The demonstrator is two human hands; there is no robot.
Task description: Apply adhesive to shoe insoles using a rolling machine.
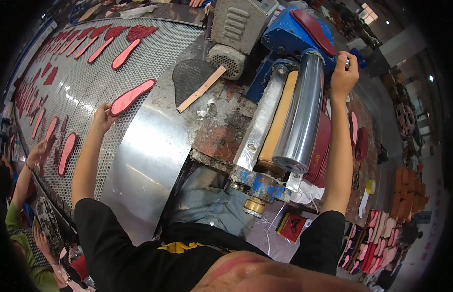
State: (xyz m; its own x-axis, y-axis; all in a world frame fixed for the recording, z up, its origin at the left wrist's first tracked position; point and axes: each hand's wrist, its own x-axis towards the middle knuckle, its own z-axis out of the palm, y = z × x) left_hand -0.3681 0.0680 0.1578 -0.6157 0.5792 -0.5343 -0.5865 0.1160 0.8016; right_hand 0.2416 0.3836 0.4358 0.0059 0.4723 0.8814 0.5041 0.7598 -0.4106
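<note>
My left hand (103,119) reaches over the perforated metal surface. Its fingers are closed on the narrow end of a pink insole (131,100) with a dark red edge, which points away to the right. At the far right, beside the blue machine housing (291,33), my right hand (344,77) is closed, a small shiny bit showing at its fingers; what they grip is unclear. Just by it, a dark red insole (314,30) rests on the housing. Between my arms sits a roller machine with a polished steel roller (300,114) and a tan roller (279,119).
Several pink insoles and dark red pieces lie across the perforated metal surface (153,46). A black mesh piece and wooden stick (202,89) lie beside a grey motor (236,29). Dark red insoles (320,155) are stacked under my right arm. A co-worker's hand (37,152) is at left.
</note>
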